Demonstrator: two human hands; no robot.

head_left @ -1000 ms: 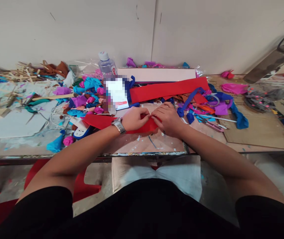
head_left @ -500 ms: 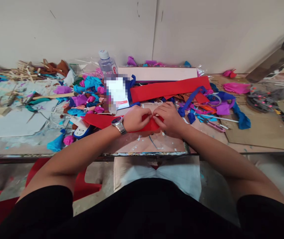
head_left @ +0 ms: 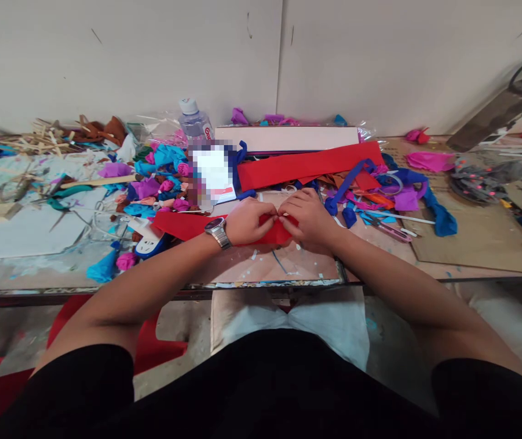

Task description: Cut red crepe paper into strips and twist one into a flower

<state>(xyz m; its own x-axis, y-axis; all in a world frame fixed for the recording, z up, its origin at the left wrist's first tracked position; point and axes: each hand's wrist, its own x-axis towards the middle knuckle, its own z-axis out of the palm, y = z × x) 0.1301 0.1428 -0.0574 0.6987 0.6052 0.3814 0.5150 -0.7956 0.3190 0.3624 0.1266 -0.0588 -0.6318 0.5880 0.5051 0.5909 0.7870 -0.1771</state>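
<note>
On the bench (head_left: 41, 271), clutter presses in from both sides, so a wide sweep of either forearm could knock loose pieces about. The broad red band (head_left: 309, 166) lies just behind the hands and could be dragged askew if a knuckle or finger caught its near edge. The red strip (head_left: 183, 225) lies low in front of the person, its left end running out beside the blue-and-white socket block (head_left: 151, 244); a sharp pull to the right might snag that end on the plug or cable there. The left hand (head_left: 249, 221) and right hand (head_left: 307, 216) meet over the strip's other part, each grip closed on it between thumb and fingertips — uneven tension between the two could crease or tear it, if it is as thin as it looks.

As for materials, the bench top is smeared with dried paint and specked with scraps. The band is long, flat and straight-edged; the strip matches its matte red, though whether paper or thin cloth I cannot tell. The bottle (head_left: 196, 125) is clear plastic, white-capped. The blue piece (head_left: 100, 267) is crumpled and peaked — next to it, the pink rosette (head_left: 126, 261) is a tight, wrinkled ball.
</note>
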